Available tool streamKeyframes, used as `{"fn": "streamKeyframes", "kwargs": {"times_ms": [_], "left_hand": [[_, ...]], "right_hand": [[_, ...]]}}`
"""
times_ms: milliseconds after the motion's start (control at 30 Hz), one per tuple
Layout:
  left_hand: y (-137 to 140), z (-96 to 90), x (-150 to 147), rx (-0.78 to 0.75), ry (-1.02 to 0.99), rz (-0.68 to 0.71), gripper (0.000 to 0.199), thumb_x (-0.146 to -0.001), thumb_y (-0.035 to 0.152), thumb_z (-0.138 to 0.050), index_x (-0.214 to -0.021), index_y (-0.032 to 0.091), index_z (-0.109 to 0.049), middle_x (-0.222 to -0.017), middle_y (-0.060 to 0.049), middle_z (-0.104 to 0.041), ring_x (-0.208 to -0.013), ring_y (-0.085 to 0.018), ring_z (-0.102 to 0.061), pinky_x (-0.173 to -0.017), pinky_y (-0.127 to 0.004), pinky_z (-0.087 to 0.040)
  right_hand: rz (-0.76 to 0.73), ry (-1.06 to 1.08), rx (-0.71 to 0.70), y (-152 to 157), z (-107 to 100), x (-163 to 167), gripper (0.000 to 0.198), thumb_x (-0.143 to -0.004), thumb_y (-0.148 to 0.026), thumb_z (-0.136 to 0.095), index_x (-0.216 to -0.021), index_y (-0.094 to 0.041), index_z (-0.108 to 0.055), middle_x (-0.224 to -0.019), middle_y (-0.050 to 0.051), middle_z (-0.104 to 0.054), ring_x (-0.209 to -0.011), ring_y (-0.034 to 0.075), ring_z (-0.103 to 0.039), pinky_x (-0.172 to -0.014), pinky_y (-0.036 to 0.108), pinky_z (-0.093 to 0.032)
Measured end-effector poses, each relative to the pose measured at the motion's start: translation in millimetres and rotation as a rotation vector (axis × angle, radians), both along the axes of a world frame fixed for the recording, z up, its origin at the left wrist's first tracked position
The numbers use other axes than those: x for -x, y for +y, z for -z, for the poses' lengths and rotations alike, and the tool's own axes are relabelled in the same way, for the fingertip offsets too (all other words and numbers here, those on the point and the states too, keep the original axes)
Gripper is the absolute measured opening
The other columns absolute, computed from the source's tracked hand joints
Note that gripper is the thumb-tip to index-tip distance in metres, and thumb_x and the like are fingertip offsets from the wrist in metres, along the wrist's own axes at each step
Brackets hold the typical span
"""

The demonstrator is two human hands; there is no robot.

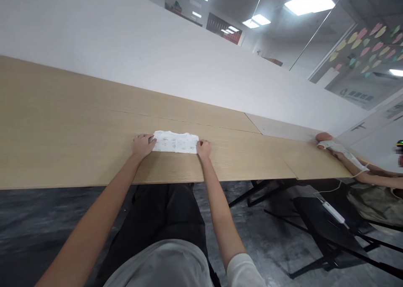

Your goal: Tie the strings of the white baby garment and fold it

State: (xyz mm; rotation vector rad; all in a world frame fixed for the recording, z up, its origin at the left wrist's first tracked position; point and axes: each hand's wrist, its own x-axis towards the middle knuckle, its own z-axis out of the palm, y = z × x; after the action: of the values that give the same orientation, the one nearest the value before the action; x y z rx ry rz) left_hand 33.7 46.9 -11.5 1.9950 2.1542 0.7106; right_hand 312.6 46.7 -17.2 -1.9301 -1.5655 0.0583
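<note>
A white cloth with a small dark print lies folded into a flat, wide strip on the wooden table in front of me; it looks like a small garment, though its exact kind is hard to tell. My left hand grips its left end, the thumb lying over the edge. At the opposite end, the fingers of my right hand are curled and pinch the right edge. A crease runs down near the middle of the cloth, and its upper edge is slightly wavy.
The long wooden table runs along a white wall with glass above. At the far right, another person's hand touches a doll in white clothing. A black folding chair with a white power strip stands below.
</note>
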Motion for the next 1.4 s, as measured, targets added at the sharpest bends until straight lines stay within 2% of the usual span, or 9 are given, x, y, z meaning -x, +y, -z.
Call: {"fn": "streamKeyframes", "kwargs": {"times_ms": [567, 800, 1000, 1400], "left_hand": [[-0.2, 0.0, 0.4, 0.009, -0.006, 0.001, 0.05, -0.091, 0.041, -0.048, -0.129, 0.019, -0.071, -0.135, -0.017, -0.065, -0.126, -0.038, -0.054, -0.103, -0.049, -0.043], [-1.1, -1.7, 0.5, 0.041, 0.025, 0.017, 0.053, -0.094, 0.04, -0.045, -0.136, 0.017, -0.066, -0.138, -0.017, -0.063, -0.129, -0.037, -0.054, -0.106, -0.047, -0.043], [1.2, 1.6, 1.6, 0.028, 0.032, 0.024, 0.053, -0.093, 0.041, -0.045, -0.135, 0.017, -0.067, -0.138, -0.017, -0.064, -0.128, -0.037, -0.054, -0.104, -0.048, -0.044], [5.7, 7.0, 4.8, 0.015, 0.012, 0.039, 0.052, -0.092, 0.041, -0.046, -0.133, 0.015, -0.068, -0.139, -0.018, -0.063, -0.13, -0.037, -0.053, -0.106, -0.048, -0.043]], "right_hand": [[-0.01, 0.037, -0.008, 1.5, 1.3, -0.9, 0.026, -0.092, -0.015, -0.055, -0.097, -0.013, -0.08, -0.102, 0.015, -0.078, -0.096, 0.023, -0.069, -0.091, 0.031, -0.049], [-0.019, 0.034, 0.007, 2.8, 2.9, -1.9, 0.027, -0.094, -0.015, -0.053, -0.1, -0.013, -0.08, -0.105, 0.014, -0.078, -0.1, 0.024, -0.069, -0.094, 0.032, -0.049], [-0.019, 0.034, 0.039, 3.5, 3.8, -2.8, 0.028, -0.095, -0.017, -0.054, -0.105, -0.013, -0.08, -0.111, 0.015, -0.077, -0.108, 0.025, -0.069, -0.098, 0.033, -0.048], [-0.023, 0.023, 0.054, 2.5, 3.7, -2.1, 0.031, -0.095, -0.018, -0.05, -0.105, -0.014, -0.079, -0.111, 0.016, -0.077, -0.109, 0.026, -0.067, -0.098, 0.034, -0.048]]}}
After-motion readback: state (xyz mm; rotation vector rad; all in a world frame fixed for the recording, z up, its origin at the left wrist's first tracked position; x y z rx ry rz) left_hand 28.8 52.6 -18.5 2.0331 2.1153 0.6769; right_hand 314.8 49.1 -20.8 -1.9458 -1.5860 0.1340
